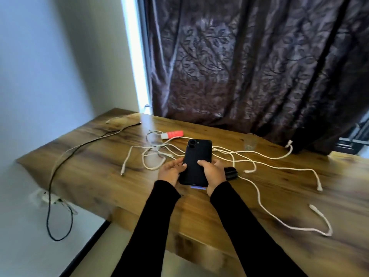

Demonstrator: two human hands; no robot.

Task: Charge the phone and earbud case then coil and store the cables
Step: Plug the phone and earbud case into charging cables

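Observation:
Above the wooden table (93, 176) I hold a black phone (196, 156), back side up, camera end pointing away. My left hand (171, 170) grips its left edge and my right hand (213, 172) wraps round its right edge, fingers over the back. A dark earbud case (231, 173) lies on the table just right of my right hand. Several white braided cables (265, 160) sprawl tangled across the table beyond and to the right of the phone. A black cable (65, 158) runs from the table's far left over the edge toward a wall socket (45, 197).
A red and white charger (173, 134) lies beyond the phone. A clear glass (249, 141) stands at the back right near a dark patterned curtain (249, 66). The table's left edge meets the white wall.

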